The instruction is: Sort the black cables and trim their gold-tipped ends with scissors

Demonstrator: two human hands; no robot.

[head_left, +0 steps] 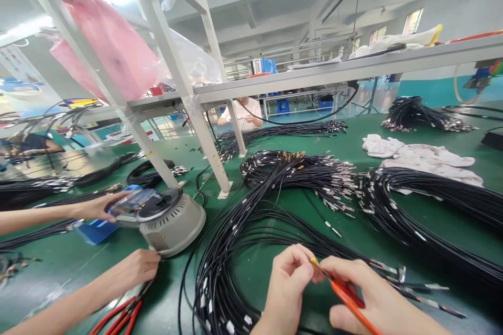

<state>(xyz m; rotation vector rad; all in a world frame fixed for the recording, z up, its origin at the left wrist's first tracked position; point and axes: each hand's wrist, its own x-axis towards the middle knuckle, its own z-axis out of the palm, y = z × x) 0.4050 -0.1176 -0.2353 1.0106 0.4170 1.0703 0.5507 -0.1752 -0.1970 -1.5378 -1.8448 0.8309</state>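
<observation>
My left hand (288, 282) is closed in a pinch on a cable end with a small yellow piece (314, 261) at its tip. My right hand (365, 293) grips a hand tool with orange-red handles (348, 301). The tool's narrow dark jaws meet the yellow piece between my two hands; its exact kind is partly hidden by my fingers. Behind my hands lies a big coil of thin black cables (220, 251) with white tags. Several loose cable ends (424, 288) stick out to the right, beyond my right hand.
A co-worker's hands (133, 272) are at the left, around a grey round machine (173, 225) and red-handled pliers (121, 316). A blue bin (94, 230) stands behind. White shelf posts (214, 152) rise from the green table (341, 235). More cable bundles (432, 220) and white gloves (424, 154) lie right.
</observation>
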